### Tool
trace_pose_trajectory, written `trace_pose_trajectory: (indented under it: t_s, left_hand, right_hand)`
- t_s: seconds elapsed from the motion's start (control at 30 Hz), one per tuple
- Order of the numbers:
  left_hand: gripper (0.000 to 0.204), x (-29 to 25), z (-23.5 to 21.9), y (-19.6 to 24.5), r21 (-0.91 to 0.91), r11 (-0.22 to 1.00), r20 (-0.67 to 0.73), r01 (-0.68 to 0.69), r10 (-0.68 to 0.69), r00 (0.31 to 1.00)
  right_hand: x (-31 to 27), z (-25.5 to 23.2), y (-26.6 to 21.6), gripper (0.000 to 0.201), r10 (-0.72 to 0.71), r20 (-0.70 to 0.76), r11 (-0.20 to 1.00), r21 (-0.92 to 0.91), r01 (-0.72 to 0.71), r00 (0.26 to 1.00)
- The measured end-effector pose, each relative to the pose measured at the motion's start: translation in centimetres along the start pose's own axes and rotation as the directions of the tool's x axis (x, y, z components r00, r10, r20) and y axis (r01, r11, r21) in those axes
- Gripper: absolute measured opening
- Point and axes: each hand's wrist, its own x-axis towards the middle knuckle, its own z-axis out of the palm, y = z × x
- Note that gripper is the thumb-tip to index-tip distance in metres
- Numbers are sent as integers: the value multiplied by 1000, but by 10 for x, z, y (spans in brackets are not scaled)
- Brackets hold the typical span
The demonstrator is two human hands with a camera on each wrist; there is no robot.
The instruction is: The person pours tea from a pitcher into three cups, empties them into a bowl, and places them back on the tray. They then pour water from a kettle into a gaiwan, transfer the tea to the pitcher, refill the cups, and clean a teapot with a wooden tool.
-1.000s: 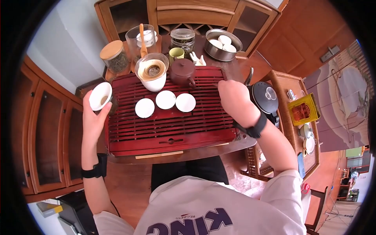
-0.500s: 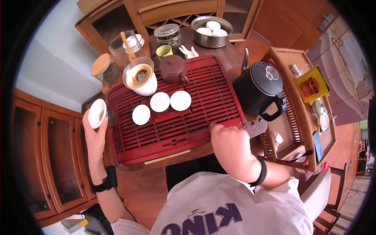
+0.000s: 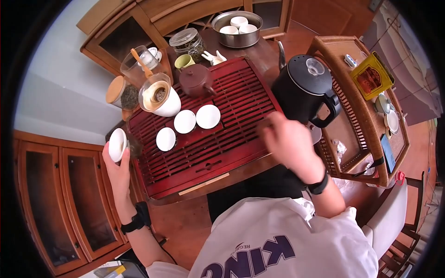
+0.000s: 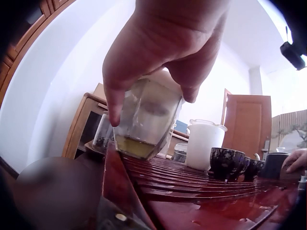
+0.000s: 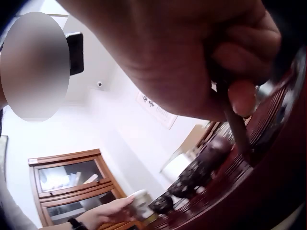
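My left hand [image 3: 119, 173] holds a faceted clear glass cup [image 4: 148, 115] with a white top [image 3: 118, 144], tilted off the tea tray's left edge. A little yellow-green liquid lies in its bottom. My right hand [image 3: 291, 143], blurred in the head view, is over the right front of the red slatted tea tray [image 3: 204, 164]. In the right wrist view its fingers curl round a thin dark stick [image 5: 236, 122], whose kind I cannot tell. Three dark-patterned teacups [image 4: 228, 160] with white insides stand mid-tray, near a brown teapot [image 3: 196, 80] and a white pitcher [image 3: 168, 104] topped by a strainer [image 3: 155, 94].
A black kettle [image 3: 301, 88] stands right of the tray, before a wicker cart [image 3: 352, 106] with a yellow tin [image 3: 372, 76]. Behind the tray are tea jars [image 3: 187, 42], a green cup [image 3: 184, 61] and a steel pan [image 3: 237, 38] of white cups.
My right hand has moved from the tray's right side to its front right corner, then a little back over the tray. My left hand keeps holding the glass cup. The head view has turned.
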Motion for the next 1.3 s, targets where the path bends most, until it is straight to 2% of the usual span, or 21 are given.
trace_pose_trajectory:
  t_s: [0.03, 0.1, 0.17, 0.2, 0.27, 0.3, 0.33, 0.43, 0.5, 0.53, 0.57, 0.63, 0.67, 0.73, 0.8, 0.9, 0.97, 1.07, 1.17, 1.23, 1.3]
  left_hand:
    - [63, 0, 0, 1, -4, 1000, -1, 1, -1, 1000]
    - [62, -1, 0, 3, 28, 1000, -4, 0, 0, 1000]
    - [62, -2, 0, 3, 19, 1000, -6, -7, 7, 1000]
    - [62, -2, 1, 3, 14, 1000, -3, -13, 13, 1000]
    - [62, -3, 0, 4, 11, 1000, 5, -10, 10, 1000]
    - [63, -2, 0, 4, 7, 1000, 11, -4, 4, 1000]
    - [63, -2, 0, 4, 11, 1000, 18, -10, 10, 1000]
    - [64, -2, 0, 3, 0, 1000, 21, 4, -4, 1000]
    - [63, -3, 0, 4, 14, 1000, 4, 12, -12, 1000]
    - [63, -3, 0, 4, 11, 1000, 3, 15, -15, 1000]
    - [63, -3, 0, 4, 12, 1000, 0, 11, -11, 1000]
    - [63, -4, 1, 5, 9, 1000, -6, 11, -11, 1000]
    - [63, -4, 1, 6, -8, 1000, 1, 12, -12, 1000]
    - [64, -5, 3, 6, -29, 999, 2, 17, -17, 1000]
    - [64, -4, 3, 6, -28, 1000, -5, 4, -4, 1000]
    - [64, -1, 2, -7, -92, 995, -6, -39, 39, 999]
    - [63, -4, 5, 2, -96, 995, -44, -37, 33, 999]
    - [62, -3, 3, 8, -213, 977, -28, 15, -21, 999]
    - [63, -2, 5, 12, -240, 969, -57, 56, -72, 996]
    - [64, -2, 9, 12, -304, 952, -83, 31, -59, 995]
    - [67, -1, 13, 18, -330, 944, -111, 15, -54, 992]
  right_hand:
    - [-1, -9, 11, 14, 47, -56, 996, -76, -51, 997]
    - [-3, -15, 22, 13, 32, -108, 996, -85, -41, 994]
    - [-1, -5, 11, 13, -36, -152, 987, -162, 11, 988]
    - [0, 4, -2, 14, -98, -158, 990, -114, 80, 983]
    - [-2, 27, -41, 8, -156, -70, 988, -23, 155, 985]
    - [-5, 41, -58, 8, -197, 42, 980, -16, 198, 979]
    - [-7, 53, -68, 11, -284, 39, 954, 118, 277, 958]
    - [3, 49, -74, 12, -174, 202, 981, 119, 152, 964]
    - [8, 38, -51, 17, -82, 134, 994, 89, 70, 988]
    - [12, 30, -37, 19, 19, 116, 999, 34, -23, 993]
    - [12, 27, -14, 19, 32, 12, 997, 69, -33, 999]
    - [14, 1, 8, 15, 121, -97, 988, -89, -129, 988]
    - [13, -6, 20, 15, 119, -147, 987, -87, -132, 982]
    - [14, -5, 24, 15, 42, -217, 988, -135, -73, 975]
    - [11, 10, -1, 14, -22, -240, 989, -147, -14, 971]
    - [-10, 52, -59, 12, -278, -52, 957, 76, 281, 959]
    - [-22, 60, -78, 11, -300, 91, 941, 192, 279, 950]
    - [-13, 43, -58, 10, -152, 47, 978, 153, 144, 987]
    - [-3, 22, -2, 17, -32, -79, 994, 105, 40, 996]
    - [0, 7, 19, 18, 18, -127, 970, 243, 14, 992]
    - [-1, 11, 19, 17, -5, -167, 973, 227, 44, 986]
